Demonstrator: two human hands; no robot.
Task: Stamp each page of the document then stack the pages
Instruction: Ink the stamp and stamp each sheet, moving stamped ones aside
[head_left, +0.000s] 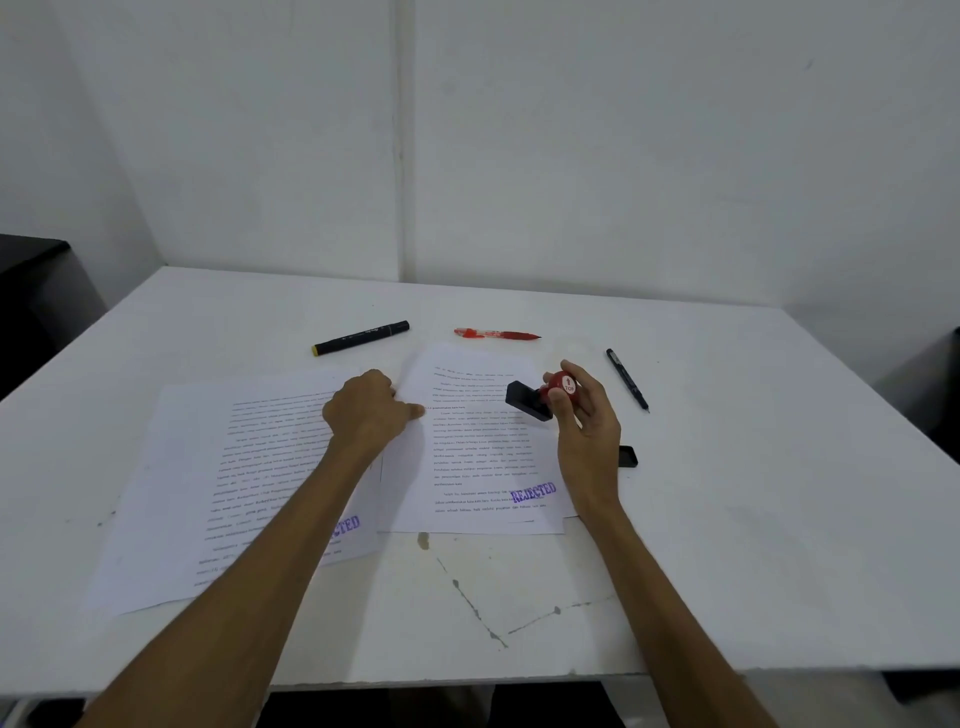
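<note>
Over the right page (483, 441), above its upper right part, the stamp (545, 397) hangs tilted in the right hand (584, 415), its black base pointing left and lifted clear of the paper. The fingers and thumb curl round the red knob, whose round label reads "TOP" and faces the camera. The right forearm runs from the lower right up past the page's right edge, and the wrist bends so the palm turns left.

At the right page's left edge the left hand (366, 410) rests knuckles up, fingers curled under, with the thumb stretched out onto the page's left margin beside the text; whether the curled fingers pinch any paper I cannot tell. Its forearm crosses the left page (228, 493), which lies just left of the right page, rotated a little, with its right edge touching or slightly overlapping it.

Low on the right page a purple "REJECTED" mark (534, 491) sits near the right wrist. A like mark on the left page is partly hidden by the left forearm.

Just right of the right page, behind the right wrist, lies a small black cap (628, 456). Beyond the page's far edge lie a red pen (496, 334) and, further left, a black marker (361, 338); a black pen (627, 379) lies to the right of the stamp. All rest on the white table (753, 519).
</note>
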